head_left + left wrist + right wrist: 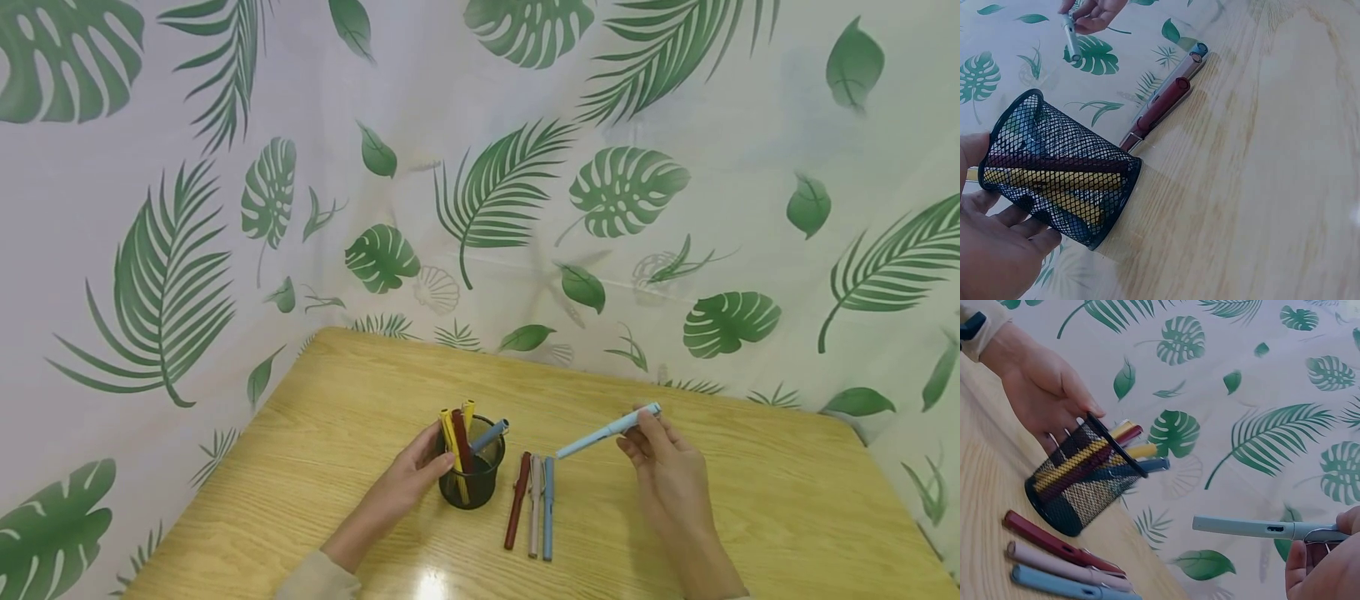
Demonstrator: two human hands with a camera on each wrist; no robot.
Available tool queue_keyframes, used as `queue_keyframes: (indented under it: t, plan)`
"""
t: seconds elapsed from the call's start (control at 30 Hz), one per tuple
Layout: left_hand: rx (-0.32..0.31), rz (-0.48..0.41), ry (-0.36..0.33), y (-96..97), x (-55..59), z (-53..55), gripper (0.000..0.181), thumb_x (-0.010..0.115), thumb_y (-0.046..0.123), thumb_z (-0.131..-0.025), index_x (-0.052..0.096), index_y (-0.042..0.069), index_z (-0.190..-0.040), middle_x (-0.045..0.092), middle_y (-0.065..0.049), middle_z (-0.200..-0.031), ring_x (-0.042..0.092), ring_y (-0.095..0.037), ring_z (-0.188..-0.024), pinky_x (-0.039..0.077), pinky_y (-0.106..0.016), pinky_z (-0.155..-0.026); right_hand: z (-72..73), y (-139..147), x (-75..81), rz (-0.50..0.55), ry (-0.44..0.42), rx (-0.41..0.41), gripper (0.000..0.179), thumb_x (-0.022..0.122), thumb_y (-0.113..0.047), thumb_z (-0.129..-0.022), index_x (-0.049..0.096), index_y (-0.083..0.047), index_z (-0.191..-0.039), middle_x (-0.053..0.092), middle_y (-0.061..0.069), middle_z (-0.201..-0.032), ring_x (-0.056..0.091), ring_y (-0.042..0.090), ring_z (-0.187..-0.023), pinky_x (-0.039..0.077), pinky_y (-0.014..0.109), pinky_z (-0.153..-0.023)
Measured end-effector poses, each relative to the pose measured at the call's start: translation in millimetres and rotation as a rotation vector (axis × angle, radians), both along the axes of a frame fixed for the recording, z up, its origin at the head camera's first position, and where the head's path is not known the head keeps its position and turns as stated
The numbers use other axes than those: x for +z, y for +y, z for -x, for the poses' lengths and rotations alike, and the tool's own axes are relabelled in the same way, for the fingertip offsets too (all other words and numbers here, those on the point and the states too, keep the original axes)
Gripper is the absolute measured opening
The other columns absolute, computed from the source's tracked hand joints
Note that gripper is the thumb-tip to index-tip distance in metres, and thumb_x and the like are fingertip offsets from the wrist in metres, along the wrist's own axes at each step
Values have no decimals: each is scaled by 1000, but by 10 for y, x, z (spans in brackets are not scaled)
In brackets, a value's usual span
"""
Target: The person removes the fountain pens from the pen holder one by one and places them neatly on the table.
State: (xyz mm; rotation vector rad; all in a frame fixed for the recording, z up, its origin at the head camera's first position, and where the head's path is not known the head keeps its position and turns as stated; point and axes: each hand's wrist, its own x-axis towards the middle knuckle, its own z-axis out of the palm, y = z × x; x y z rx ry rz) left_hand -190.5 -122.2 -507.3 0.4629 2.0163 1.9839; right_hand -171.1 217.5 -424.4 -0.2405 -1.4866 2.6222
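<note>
My left hand (405,483) grips a black mesh pen cup (477,493) from its left side, thumb at the rim. Inside the cup lean two yellow pens, a dark red pen (1094,462) and a blue pen (489,435). Over the table to the right, my right hand (672,479) pinches a light blue pen (600,436) near one end, its other end pointing left toward the cup. Between the hands, side by side on the table, lie a dark red pen (517,502), a pale pinkish pen (535,508) and a blue pen (548,510).
The wooden table (360,400) runs back to a white curtain (510,300) printed with green leaves, which borders it behind and at the left. Light glares off the tabletop near the front.
</note>
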Motion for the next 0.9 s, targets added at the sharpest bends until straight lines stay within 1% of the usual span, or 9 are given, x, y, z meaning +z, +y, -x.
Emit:
queue_keyframes:
  t: [0.23, 0.47, 0.63, 0.7, 0.9]
  plan:
    - [1, 5, -5, -3, 1, -7, 71, 55, 29, -109, 17, 11, -166, 15, -18, -170, 13, -37, -156, 16, -51, -124, -79, 310, 14, 29, -5, -36, 16, 68, -18, -101, 74, -5, -105, 70, 0, -106, 62, 14, -94, 55, 25, -92]
    - [2, 1, -7, -7, 8, -9, 71, 54, 28, -110, 15, 9, -166, 14, -18, -170, 12, -37, -156, 17, -51, -124, -133, 556, 20, -7, 13, -61, 16, 68, -17, -101, 76, -3, -104, 69, -1, -105, 63, 13, -91, 57, 24, -86]
    - [8, 6, -6, -5, 13, -13, 70, 54, 28, -110, 16, 9, -166, 16, -19, -170, 14, -38, -156, 19, -53, -123, -177, 669, 6, -32, 20, -81, 15, 67, -14, -101, 76, -3, -102, 71, -2, -109, 66, 12, -90, 58, 24, -84]
    - [8, 6, -6, -2, 17, -14, 70, 54, 28, -110, 16, 10, -166, 16, -19, -169, 14, -39, -156, 19, -53, -123, -189, 701, -4, -53, 17, -77, 15, 67, -14, -101, 75, -2, -98, 71, -4, -111, 67, 12, -90, 58, 24, -84]
    - [12, 11, -6, 7, 16, -15, 70, 54, 28, -110, 17, 10, -166, 17, -20, -169, 15, -39, -155, 19, -54, -123, -185, 747, -66, -96, 14, -55, 18, 66, -12, -102, 73, -2, -88, 74, -5, -108, 68, 10, -86, 59, 23, -78]
